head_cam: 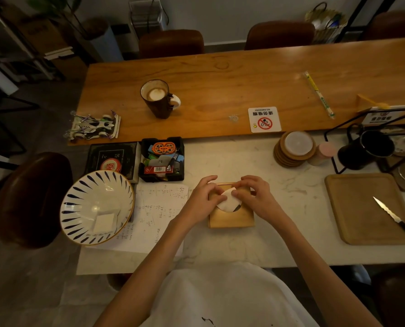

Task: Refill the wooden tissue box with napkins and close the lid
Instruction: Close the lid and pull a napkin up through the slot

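Note:
The wooden tissue box (232, 218) sits on the white marble counter in front of me, its lid down with a round hole in the top. A white napkin (227, 202) shows through that hole and sticks up a little. My left hand (202, 197) rests on the box's left side with fingertips pinching the napkin's left edge. My right hand (255, 194) lies over the right side, fingers pinching the napkin's top right. More folded white napkins (104, 223) lie in the blue-striped bowl (78, 204) at the left.
A sheet of handwritten paper (159, 208) lies left of the box. A black tray of small items (161, 159) stands behind it. At the right are a wooden board (352, 208) with a knife (395, 217), a coaster stack (294, 148) and a black mug (364, 149). A coffee mug (157, 97) stands on the far table.

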`<state>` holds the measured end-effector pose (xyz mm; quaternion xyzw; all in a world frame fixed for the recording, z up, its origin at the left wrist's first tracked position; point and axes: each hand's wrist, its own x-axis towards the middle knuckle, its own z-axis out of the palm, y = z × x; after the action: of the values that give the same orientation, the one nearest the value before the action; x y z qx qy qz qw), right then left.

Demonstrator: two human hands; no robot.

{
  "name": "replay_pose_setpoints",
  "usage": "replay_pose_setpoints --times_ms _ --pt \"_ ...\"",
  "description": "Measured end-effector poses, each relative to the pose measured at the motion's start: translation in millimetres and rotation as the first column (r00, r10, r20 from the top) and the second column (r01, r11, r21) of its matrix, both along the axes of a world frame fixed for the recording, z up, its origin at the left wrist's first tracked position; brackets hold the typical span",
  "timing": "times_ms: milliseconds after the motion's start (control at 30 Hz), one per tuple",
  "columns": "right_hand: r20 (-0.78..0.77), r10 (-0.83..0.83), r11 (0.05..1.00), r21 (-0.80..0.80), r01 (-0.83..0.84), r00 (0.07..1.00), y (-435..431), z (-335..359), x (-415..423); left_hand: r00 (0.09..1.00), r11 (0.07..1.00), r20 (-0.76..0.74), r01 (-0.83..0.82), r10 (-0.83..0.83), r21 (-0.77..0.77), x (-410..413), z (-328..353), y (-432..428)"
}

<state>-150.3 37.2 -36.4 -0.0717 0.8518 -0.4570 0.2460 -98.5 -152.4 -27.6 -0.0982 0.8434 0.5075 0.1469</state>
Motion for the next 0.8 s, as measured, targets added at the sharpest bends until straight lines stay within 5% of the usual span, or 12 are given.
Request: replay_pose_setpoints --times_ms 533,700,800 --pt "-0.067 -0.132 0.981 -0.152 0.121 0.989 -3.9 -0.4 6.7 1.0 0.999 -0.015 -0.018 0.018 0.037 6.0 0.5 -2.9" --pt "0.375 -0.249 0.852 -0.353 0.386 0.893 11.7 7.0 23.1 0.932 0.858 0.182 -0.359 0.312 0.366 26.9 -2.6 -2.4" --pt "0.577 -0.202 0.777 -0.398 0.488 0.792 13.5 1.2 36.3 0.91 0.774 0.277 -0.409 0.309 0.483 46.5 -17.0 7.3"
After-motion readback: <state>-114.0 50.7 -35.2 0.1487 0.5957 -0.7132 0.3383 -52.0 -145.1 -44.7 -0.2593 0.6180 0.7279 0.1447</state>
